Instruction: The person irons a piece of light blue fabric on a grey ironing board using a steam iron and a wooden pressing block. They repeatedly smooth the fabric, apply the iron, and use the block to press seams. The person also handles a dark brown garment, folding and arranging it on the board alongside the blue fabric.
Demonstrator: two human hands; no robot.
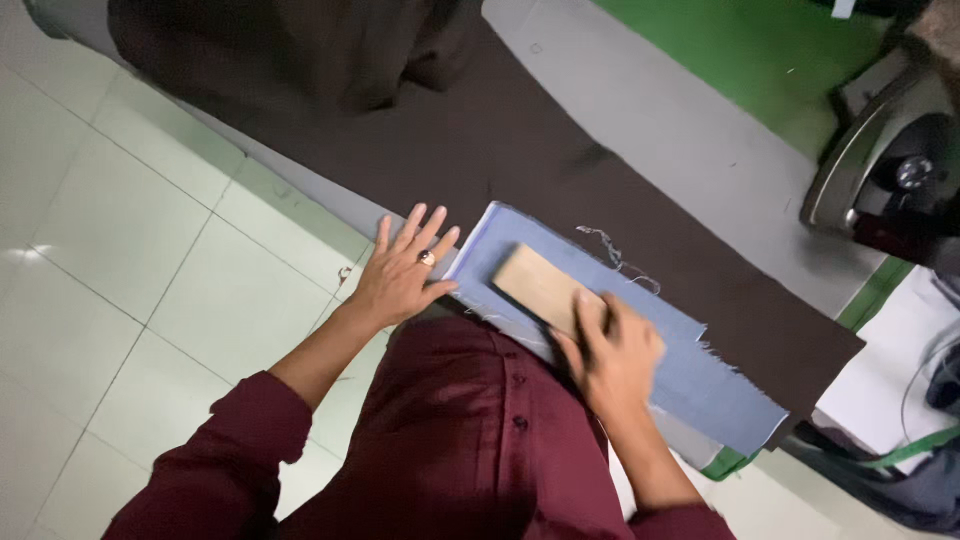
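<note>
Maroon sleeves and a maroon buttoned shirt [470, 440] fill the near part of my view, with both of my bare forearms reaching out from them toward a long table [650, 130] that runs diagonally away from me.

My right hand [615, 355] rests on a tan rectangular block [540, 285], fingers curled down over its near end and gripping it; the hand is slightly blurred. The block lies flat on a light blue piece of cloth [700, 380], near that cloth's left end.

The blue cloth is a long strip lying along the table's near edge. Its edges are raw and frayed, with loose threads [615, 255] trailing from its far side and more fraying at its right end.

My left hand [400, 275] lies flat at the table's near edge, palm down, fingers spread wide and holding nothing. A ring sits on one finger. Its thumb touches the left end of the blue cloth.

Under the blue strip a wide dark brown fabric [520, 150] stretches along the grey table surface, bunching into a heap at the far left end.

Beyond the table, at the far right, stands a dark metal machine [895, 165] beside a green surface [760, 50]. Pale floor tiles [120, 250] lie to the left.
</note>
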